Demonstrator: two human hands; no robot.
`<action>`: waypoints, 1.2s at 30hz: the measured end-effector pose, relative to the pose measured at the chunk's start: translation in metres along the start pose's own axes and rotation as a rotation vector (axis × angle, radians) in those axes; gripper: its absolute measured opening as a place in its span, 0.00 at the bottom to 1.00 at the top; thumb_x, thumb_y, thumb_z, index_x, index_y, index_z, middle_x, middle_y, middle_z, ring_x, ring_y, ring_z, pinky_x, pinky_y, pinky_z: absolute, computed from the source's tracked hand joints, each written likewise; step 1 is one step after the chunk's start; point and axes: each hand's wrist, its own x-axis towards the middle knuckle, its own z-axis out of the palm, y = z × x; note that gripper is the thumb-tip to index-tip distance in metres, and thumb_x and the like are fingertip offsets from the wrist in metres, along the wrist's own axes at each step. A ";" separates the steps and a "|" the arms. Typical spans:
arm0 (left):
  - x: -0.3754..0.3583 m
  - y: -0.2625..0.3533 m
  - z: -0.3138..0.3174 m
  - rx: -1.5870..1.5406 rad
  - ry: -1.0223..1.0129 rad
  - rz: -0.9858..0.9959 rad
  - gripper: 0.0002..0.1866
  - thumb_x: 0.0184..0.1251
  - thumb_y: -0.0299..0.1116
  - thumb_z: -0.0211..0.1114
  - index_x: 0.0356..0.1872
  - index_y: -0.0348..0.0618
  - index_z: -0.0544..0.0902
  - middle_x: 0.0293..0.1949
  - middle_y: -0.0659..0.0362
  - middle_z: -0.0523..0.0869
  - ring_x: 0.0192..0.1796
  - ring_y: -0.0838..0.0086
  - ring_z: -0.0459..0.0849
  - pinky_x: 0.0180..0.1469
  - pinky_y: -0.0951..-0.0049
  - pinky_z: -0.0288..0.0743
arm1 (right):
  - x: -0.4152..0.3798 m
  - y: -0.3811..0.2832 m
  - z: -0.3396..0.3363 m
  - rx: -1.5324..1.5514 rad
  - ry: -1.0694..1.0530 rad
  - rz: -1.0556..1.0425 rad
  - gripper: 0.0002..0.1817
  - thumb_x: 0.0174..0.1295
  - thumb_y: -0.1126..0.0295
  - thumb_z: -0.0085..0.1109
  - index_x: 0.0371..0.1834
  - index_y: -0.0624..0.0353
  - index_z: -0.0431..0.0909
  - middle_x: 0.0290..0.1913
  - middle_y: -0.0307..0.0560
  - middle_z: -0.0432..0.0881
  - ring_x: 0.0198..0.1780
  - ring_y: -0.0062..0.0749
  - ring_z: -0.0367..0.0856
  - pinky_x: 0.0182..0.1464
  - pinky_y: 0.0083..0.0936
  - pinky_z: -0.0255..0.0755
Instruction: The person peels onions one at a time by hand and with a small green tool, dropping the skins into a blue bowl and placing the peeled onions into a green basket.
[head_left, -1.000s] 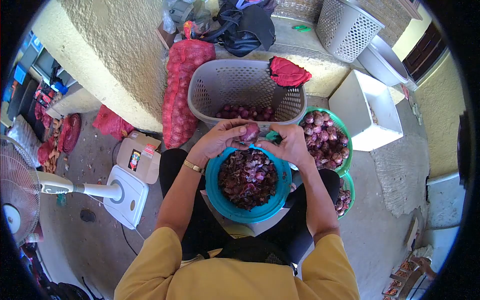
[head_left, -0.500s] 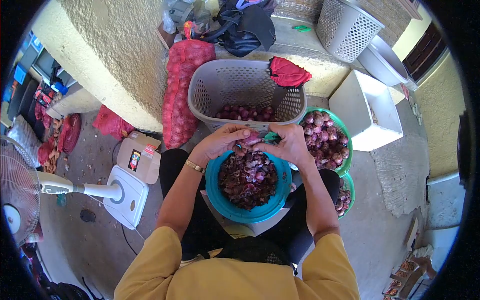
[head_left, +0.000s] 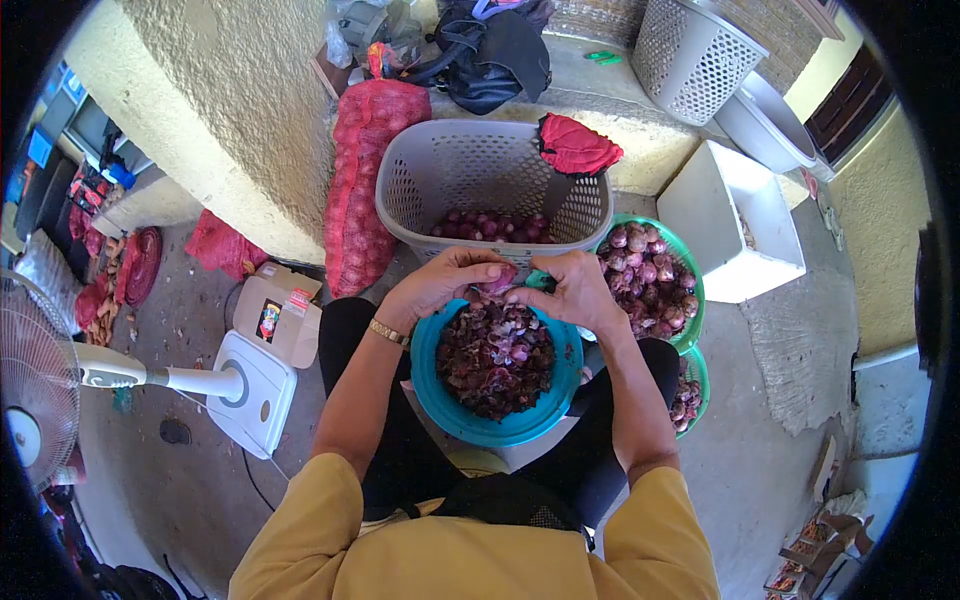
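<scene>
Over the blue basin (head_left: 424, 385), my left hand (head_left: 447, 284) pinches a red onion (head_left: 497, 283) between thumb and fingers. My right hand (head_left: 573, 287) is closed around a small green-handled tool (head_left: 540, 279), whose working end I cannot make out. The right thumb reaches toward the onion. Dark onion skins (head_left: 490, 375) fill much of the basin, which sits between my knees. Just beyond both hands, a grey perforated laundry basket (head_left: 470, 160) holds several purple onions (head_left: 495, 226) at its bottom.
Right of my hands, a green basin (head_left: 697, 300) holds unpeeled onions, with a second green basin (head_left: 704, 385) nearer me. A red mesh sack (head_left: 370, 180) leans left of the laundry basket. A white box (head_left: 725, 225) stands right; a fan (head_left: 110, 370) stands left.
The onion has turned and shifted slightly in my left hand. My right hand has tilted, and the green handle sits a little lower. Some skins in the basin look rearranged.
</scene>
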 end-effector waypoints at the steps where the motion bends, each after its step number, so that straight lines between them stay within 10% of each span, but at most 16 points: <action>1: -0.001 0.003 0.001 0.000 0.000 -0.001 0.17 0.68 0.45 0.67 0.50 0.45 0.84 0.35 0.68 0.84 0.37 0.84 0.80 0.33 0.78 0.76 | 0.000 0.000 0.000 0.008 -0.005 -0.006 0.22 0.51 0.50 0.74 0.23 0.59 0.80 0.19 0.54 0.77 0.24 0.53 0.79 0.26 0.41 0.71; 36: 0.004 -0.001 -0.006 -0.211 -0.015 0.048 0.18 0.73 0.42 0.62 0.55 0.42 0.81 0.42 0.62 0.86 0.41 0.80 0.85 0.40 0.75 0.83 | -0.002 -0.004 0.001 -0.058 0.093 0.060 0.24 0.50 0.48 0.73 0.22 0.59 0.77 0.20 0.51 0.78 0.25 0.51 0.80 0.28 0.39 0.73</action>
